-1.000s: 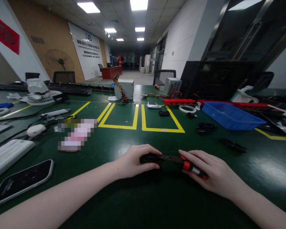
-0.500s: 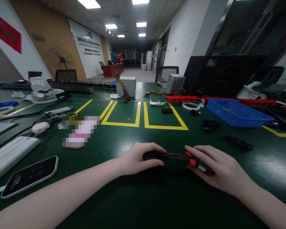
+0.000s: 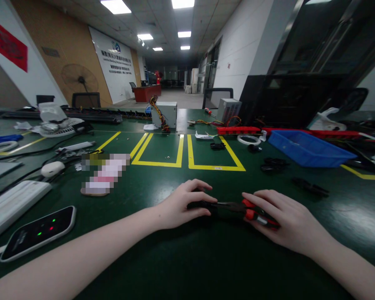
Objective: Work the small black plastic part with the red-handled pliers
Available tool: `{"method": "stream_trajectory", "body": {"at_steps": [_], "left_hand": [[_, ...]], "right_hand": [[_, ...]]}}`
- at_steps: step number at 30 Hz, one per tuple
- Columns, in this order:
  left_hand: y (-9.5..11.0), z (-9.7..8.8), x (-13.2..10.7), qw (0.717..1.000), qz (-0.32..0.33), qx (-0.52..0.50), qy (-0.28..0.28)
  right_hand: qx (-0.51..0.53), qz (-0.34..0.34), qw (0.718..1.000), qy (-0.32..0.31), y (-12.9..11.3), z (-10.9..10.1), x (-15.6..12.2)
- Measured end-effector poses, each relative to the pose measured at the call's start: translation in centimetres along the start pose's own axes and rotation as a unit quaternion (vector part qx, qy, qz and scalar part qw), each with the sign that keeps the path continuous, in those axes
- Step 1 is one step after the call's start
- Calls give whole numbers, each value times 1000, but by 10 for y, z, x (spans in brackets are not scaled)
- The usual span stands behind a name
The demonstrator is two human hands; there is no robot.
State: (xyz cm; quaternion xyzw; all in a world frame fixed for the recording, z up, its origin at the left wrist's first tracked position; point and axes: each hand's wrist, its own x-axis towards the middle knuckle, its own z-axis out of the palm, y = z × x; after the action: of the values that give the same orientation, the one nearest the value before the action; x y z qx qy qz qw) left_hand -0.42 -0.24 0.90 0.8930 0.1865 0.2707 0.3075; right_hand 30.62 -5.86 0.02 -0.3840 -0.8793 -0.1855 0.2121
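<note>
Over the near part of the green table (image 3: 175,271), my right hand (image 3: 284,216) is wrapped round the red-and-black handles of needle-nose pliers (image 3: 236,207). The jaws point left, their tips at a small black part (image 3: 203,203). My left hand (image 3: 183,205) has this part between thumb and fingers, with the upper fingers a little raised off it. Most of the part is hidden inside the hand, so I cannot make out its kind. Whether the jaws grip it is unclear.
A blue tray (image 3: 312,148) stands at the right, with black parts (image 3: 311,186) in front. Yellow tape frames (image 3: 217,168) mark the table's middle. A grey power supply (image 3: 168,114) is behind them. A device with lit dots (image 3: 39,233) and a white power strip (image 3: 15,206) are at left.
The upper fingers of my left hand have lifted and spread from the black part. The pliers have barely moved. Green and red dots now show on the device at left.
</note>
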Motion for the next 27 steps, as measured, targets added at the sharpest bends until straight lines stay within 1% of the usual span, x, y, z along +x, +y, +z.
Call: {"method": "stream_trajectory", "body": {"at_steps": [3,8,11,16,23,27], "left_hand": [[-3,1,1,998,-7,55,-24],[-3,3,0,997,-3,70,-28],[-3,3,0,998,0,60,-24],[-3,4,1,999,-3,-1,-35],[-6,7,0,1000,24,16,13],[-5,7,-1,998,40,38,10]], "right_hand": [[14,10,1000,-21,1,1,0],[15,5,999,-37,0,-1,1],[3,-1,1000,-29,-2,-1,2],[-7,-9,1000,-21,-6,-3,4],[-1,-5,1000,-27,-5,-3,4],[1,-12,1000,-27,-5,-2,5]]}}
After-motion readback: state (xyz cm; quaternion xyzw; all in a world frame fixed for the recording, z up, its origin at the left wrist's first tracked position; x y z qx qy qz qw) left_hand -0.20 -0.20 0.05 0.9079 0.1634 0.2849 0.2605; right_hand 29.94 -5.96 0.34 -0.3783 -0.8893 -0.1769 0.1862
